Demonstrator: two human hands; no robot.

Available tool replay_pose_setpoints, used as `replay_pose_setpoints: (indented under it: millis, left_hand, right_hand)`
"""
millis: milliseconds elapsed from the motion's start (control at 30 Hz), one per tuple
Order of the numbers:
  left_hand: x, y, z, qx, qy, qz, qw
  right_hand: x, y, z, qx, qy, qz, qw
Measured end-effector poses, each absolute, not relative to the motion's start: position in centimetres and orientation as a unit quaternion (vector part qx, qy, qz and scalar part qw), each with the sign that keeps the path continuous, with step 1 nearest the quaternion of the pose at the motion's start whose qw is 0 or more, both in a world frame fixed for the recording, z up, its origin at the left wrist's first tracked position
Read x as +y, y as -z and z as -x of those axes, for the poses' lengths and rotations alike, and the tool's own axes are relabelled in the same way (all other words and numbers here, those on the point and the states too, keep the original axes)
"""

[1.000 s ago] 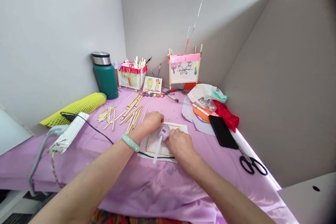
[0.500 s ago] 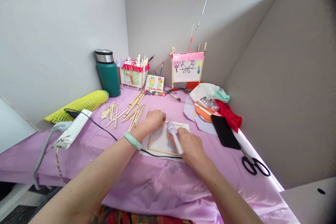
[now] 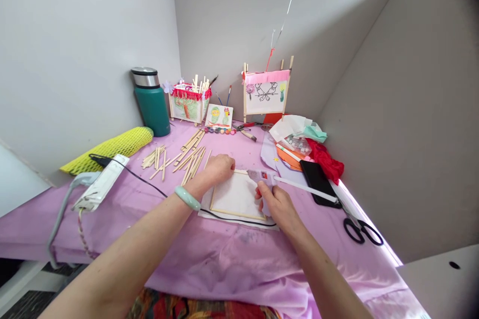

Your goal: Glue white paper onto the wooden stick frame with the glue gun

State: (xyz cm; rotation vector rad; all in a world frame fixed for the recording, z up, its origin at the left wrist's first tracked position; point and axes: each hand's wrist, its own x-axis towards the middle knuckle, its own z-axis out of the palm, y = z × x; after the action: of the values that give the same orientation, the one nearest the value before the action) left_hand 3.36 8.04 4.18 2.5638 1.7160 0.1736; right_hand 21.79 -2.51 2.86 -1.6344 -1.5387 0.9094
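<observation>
A glue gun (image 3: 266, 178) is in my right hand (image 3: 279, 204), fingers wrapped round its grip, with a long white glue stick (image 3: 305, 188) poking out of its back to the right. Its nozzle points left, close to the top stick of a square wooden-stick frame (image 3: 234, 213). The frame lies on a white sheet (image 3: 239, 195). At the frame's upper left corner, my left hand (image 3: 221, 168) is closed with its fingertips pressed down; what they pinch is hidden. A black cord crosses the sheet's lower part towards my right hand.
Loose wooden sticks (image 3: 190, 157) lie left of the sheet. Further left are a power strip (image 3: 103, 182), a yellow net sleeve (image 3: 108, 149) and a green bottle (image 3: 152, 109). On the right lie a phone (image 3: 318, 182), scissors (image 3: 362, 232) and red crumpled paper (image 3: 325, 159). Decorated stick frames stand behind.
The glue gun has turned from pointing up and away to lying level, nozzle left, at the frame's top edge. My right hand has shifted slightly right; my left hand stays at the corner.
</observation>
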Motion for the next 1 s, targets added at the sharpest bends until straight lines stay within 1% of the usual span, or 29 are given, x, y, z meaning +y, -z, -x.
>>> replay_pose_setpoints:
  millis: [233,333,467,600,700,833,1000]
  left_hand:
    - [7.9,-4.1,-3.2,0.550,-0.053,-0.833,0.027]
    - [7.8,-4.2,-3.2,0.549,-0.049,-0.834,0.025]
    - [7.8,-4.3,-3.4,0.550,-0.043,-0.834,0.020]
    - [7.7,-4.3,-3.6,0.556,-0.043,-0.830,0.012]
    - [7.5,-4.4,-3.7,0.561,-0.044,-0.826,0.012]
    - [7.3,-4.6,-3.8,0.565,-0.045,-0.824,0.013]
    - [7.3,-4.3,-3.7,0.564,-0.051,-0.824,0.011]
  right_hand:
    - [-2.3,-3.0,-21.8,-0.526,-0.443,0.589,0.423]
    - [-1.7,-3.5,-21.8,-0.504,-0.484,0.580,0.418]
    - [-0.1,-4.9,-21.5,-0.492,-0.512,0.597,0.374]
    - [1.2,-6.0,-21.1,-0.523,-0.503,0.616,0.306]
    - [1.5,-5.8,-20.8,-0.550,-0.479,0.628,0.270]
    - [1.4,-5.0,-20.5,-0.575,-0.438,0.642,0.254]
    - [1.3,-4.5,-21.0,-0.631,-0.348,0.647,0.248]
